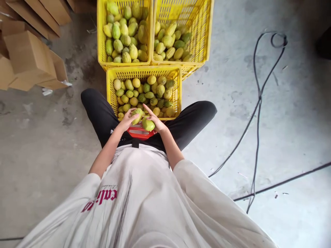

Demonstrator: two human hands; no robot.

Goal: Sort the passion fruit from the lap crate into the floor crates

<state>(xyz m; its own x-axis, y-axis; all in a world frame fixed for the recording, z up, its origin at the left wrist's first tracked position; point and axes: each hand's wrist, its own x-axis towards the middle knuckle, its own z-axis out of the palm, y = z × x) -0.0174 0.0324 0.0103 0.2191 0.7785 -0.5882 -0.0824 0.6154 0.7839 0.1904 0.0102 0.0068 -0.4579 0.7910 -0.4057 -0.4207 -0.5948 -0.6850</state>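
Observation:
My left hand (127, 121) is wrapped around a yellow-green fruit (137, 115) held just above my lap. My right hand (156, 121) grips a second green fruit (148, 124) right beside it, with the index finger stretched toward the left fruit. Both hands hover over a small red stool or tray (139, 132) between my knees. Directly in front stands a yellow plastic crate (110, 90) filled with several yellow-green fruits.
Two more yellow crates, one (100, 41) at the back left and one (207, 38) at the back right, hold more fruit. Folded cardboard boxes (28, 55) lie at the left. Black cables (257, 103) run across the concrete floor on the right.

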